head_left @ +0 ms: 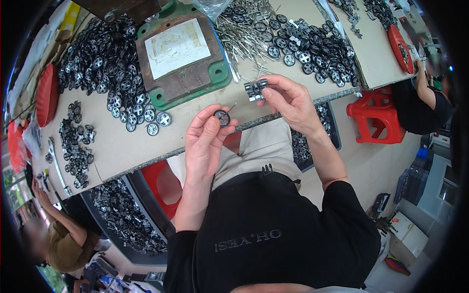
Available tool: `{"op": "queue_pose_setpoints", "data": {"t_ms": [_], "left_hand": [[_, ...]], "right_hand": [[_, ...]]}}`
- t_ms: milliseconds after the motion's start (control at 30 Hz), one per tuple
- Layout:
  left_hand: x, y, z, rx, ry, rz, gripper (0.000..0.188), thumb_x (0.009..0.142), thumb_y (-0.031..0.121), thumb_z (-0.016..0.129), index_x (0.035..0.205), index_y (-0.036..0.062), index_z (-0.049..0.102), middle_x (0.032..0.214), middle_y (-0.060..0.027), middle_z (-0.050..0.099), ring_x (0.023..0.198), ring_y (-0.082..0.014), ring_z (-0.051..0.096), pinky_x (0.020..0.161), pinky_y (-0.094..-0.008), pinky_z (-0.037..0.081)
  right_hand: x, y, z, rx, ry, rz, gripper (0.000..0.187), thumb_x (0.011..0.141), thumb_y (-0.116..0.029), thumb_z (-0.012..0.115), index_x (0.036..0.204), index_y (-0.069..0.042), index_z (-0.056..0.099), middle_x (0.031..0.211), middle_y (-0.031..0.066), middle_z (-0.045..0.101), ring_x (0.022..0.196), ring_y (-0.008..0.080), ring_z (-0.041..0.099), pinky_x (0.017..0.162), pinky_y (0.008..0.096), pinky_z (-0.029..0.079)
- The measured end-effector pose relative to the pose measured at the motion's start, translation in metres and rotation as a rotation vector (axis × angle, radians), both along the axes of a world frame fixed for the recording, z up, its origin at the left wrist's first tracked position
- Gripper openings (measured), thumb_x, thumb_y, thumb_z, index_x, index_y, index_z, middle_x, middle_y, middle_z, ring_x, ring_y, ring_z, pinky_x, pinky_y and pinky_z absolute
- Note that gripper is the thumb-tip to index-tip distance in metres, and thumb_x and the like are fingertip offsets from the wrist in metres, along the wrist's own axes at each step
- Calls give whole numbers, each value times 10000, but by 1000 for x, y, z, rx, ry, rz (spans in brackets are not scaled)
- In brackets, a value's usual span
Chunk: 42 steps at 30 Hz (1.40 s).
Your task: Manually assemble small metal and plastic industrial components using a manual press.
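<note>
In my left hand [207, 136] a small black toy wheel [222, 117] with silver spokes is pinched between thumb and fingers. A thin metal axle [233, 106] sticks out from that wheel toward the upper right. My right hand [288, 100] grips a small black and silver plastic chassis piece [256, 90] between thumb and fingertips. The axle's tip and the chassis piece are apart, both over the table's near edge. Behind them stands a green press base [222, 73] with a brown metal plate and a pale square pad [178, 48] on top.
Wheels [105, 63] lie heaped left of the press, and more wheels [312, 49] at the right. Loose metal axles [246, 36] are piled between. Assembled parts [75, 146] and a wrench [57, 166] lie far left. Bins [129, 215] flank my legs; co-workers sit either side.
</note>
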<state>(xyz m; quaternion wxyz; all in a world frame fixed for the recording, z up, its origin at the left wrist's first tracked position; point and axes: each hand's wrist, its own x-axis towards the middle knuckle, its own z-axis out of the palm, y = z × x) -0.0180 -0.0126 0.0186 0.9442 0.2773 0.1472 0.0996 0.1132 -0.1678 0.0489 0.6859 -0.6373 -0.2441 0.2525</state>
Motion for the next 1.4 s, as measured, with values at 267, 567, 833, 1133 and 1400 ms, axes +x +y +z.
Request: {"op": "queue_pose_setpoints", "data": {"t_ms": [267, 567, 833, 1133, 1400], "left_hand": [[-2, 0, -2, 130, 20, 9, 270, 894, 107, 533, 1139, -5, 523, 1074, -150, 598, 872, -222, 634, 756, -281, 536], [-2, 1, 3, 122, 43, 21, 248, 869, 56, 563, 1103, -19, 536, 1049, -131, 604, 864, -228, 635, 770, -291, 530], [-3, -1, 2, 279, 85, 57, 264, 871, 70, 562, 1120, -14, 540, 1046, -140, 607, 846, -205, 630, 743, -280, 520], [-3, -4, 3, 368, 113, 98, 260, 844, 43, 593, 1094, -19, 560, 1024, -139, 612, 832, -211, 630, 734, -284, 524], [-3, -6, 4, 427, 94, 113, 278, 823, 30, 616, 1089, -29, 560, 1006, -142, 618, 832, -210, 633, 738, -297, 531]], "right_hand": [[7, -7, -4, 4, 352, 91, 229, 924, -141, 494, 1090, -1, 566, 746, 5, 569, 599, 54, 481, 505, 184, 375], [9, -3, -17, 226, 130, 128, 217, 881, -65, 536, 1086, 4, 557, 1065, 77, 519, 844, 118, 542, 752, 265, 464], [-4, 7, 2, 176, -4, -50, 272, 794, 60, 587, 1062, 15, 567, 1198, 103, 499, 959, 125, 526, 821, 272, 461], [-2, 3, -1, 25, -142, 18, 370, 762, 59, 608, 1126, -5, 581, 1068, 83, 609, 891, 121, 576, 787, 252, 483], [-4, 3, 3, -78, -280, -16, 364, 740, 46, 626, 1098, -13, 602, 994, 85, 637, 829, 123, 590, 739, 257, 489]]}}
